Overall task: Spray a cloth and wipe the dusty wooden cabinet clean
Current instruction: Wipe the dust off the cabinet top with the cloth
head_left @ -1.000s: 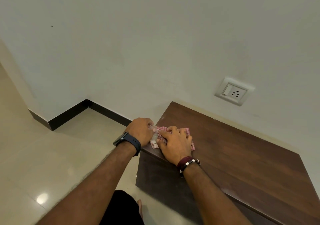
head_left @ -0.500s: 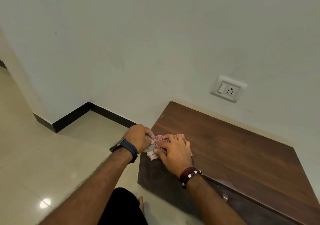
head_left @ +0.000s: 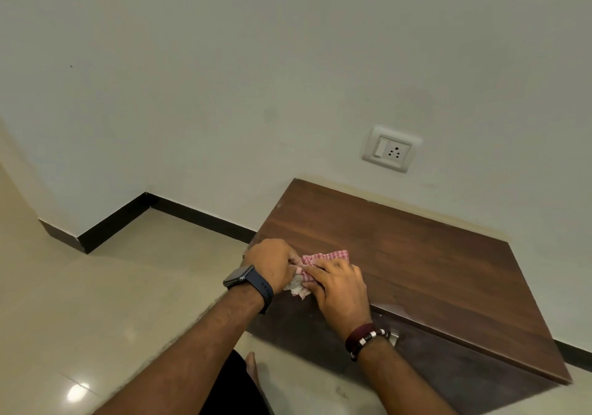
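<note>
Left hand (head_left: 270,262) is sitting at the near-left corner of the wooden cabinet (head_left: 416,264), knuckles up, fingers curled inward and gripping the left end of the cloth (head_left: 320,259); a dark watch (head_left: 238,277) is showing on that wrist. The cloth, pink-and-white check, is lying bunched on the cabinet top at this same corner, its long axis running roughly left to right, with a pale crumpled bit hanging at the near edge between the two hands. Right hand (head_left: 339,289) is lying just right of the left one, palm down over the cloth's near-right part, fingers bent and pressing or pinching the fabric; a beaded band (head_left: 363,339) is circling the wrist. Both hands are touching the cloth; neither is clearly nearer. Judgement: nearly all of the top is stretching away to the right and far from the cloth, so the coming wipe is likely calling for a stroke rightward along the grain. No spray bottle is in view. A wall socket (head_left: 390,149) is sitting above the far edge.
</note>
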